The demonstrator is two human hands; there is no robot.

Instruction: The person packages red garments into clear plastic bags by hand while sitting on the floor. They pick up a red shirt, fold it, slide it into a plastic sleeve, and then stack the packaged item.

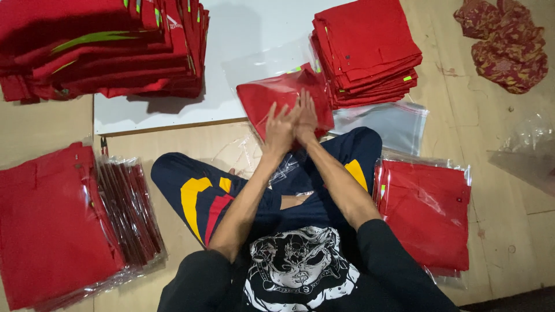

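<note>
Right now both hands, left hand [281, 128] and right hand [306, 115], press flat with open fingers on a bagged red garment [272, 98], smoothing it; sealing likely comes next.

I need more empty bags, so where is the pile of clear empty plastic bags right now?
In the head view, the empty clear bags lie on the floor right of the hands, just below the unbagged red stack and above the bagged stack.
</note>
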